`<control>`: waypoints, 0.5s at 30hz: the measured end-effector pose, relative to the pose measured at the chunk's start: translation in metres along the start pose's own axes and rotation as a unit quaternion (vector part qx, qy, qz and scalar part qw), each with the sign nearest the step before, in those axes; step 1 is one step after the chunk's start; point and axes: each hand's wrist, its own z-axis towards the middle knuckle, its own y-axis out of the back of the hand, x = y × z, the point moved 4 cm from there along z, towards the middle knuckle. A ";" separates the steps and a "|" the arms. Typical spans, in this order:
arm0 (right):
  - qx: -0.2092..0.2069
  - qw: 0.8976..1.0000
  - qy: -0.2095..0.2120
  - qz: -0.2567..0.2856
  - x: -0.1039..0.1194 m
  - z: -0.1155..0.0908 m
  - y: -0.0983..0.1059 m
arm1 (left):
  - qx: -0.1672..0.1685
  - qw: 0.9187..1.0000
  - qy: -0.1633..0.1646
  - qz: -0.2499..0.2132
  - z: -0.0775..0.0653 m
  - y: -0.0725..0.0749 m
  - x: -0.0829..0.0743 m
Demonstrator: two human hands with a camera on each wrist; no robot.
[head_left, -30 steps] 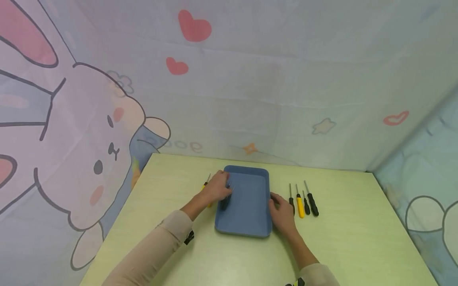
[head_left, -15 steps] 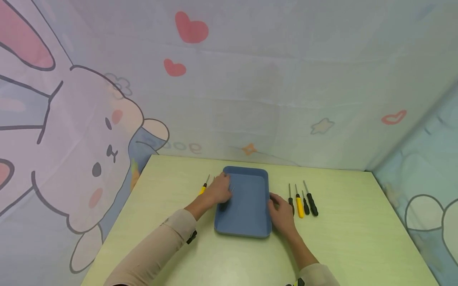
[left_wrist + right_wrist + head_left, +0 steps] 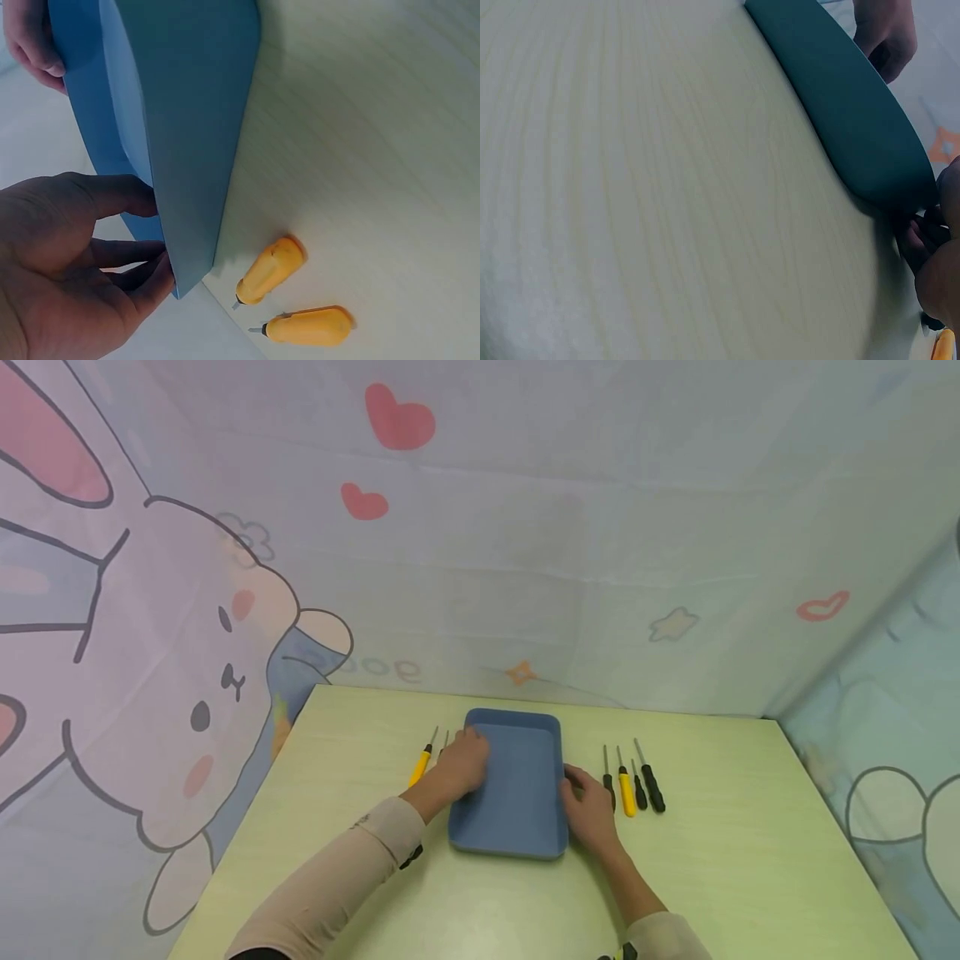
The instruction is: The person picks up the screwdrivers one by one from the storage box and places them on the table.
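A blue rectangular tray (image 3: 517,793) sits on the table. My left hand (image 3: 461,764) reaches over its left wall from outside. In the left wrist view the thumb and fingers of my left hand (image 3: 82,262) go down behind the tray wall (image 3: 187,135). Their tips are hidden there, so whether they hold anything cannot be seen. My right hand (image 3: 588,806) lies against the right side of the tray with thumb and forefinger apart. Left of the tray lie yellow-handled screwdrivers (image 3: 421,766), partly covered by my left arm.
Right of the tray lie several screwdrivers in a row, a yellow-handled one (image 3: 627,791) and black-handled ones such as the long one (image 3: 654,789). A printed cloth (image 3: 525,568) hangs behind the pale table (image 3: 720,852).
My left hand has shifted slightly right, deeper over the tray. The dark-handled tool seen under it earlier is now out of sight. More of the left screwdrivers shows. The right hand stays put.
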 end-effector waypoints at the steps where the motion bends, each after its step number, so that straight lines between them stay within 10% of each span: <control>1: -0.001 1.000 -0.001 0.000 0.000 0.000 0.000 | 0.001 1.000 0.000 0.007 0.000 -0.001 -0.001; 15: 0.003 1.000 -0.002 0.006 0.001 0.000 0.001 | -0.006 0.998 0.000 0.069 0.001 -0.011 -0.009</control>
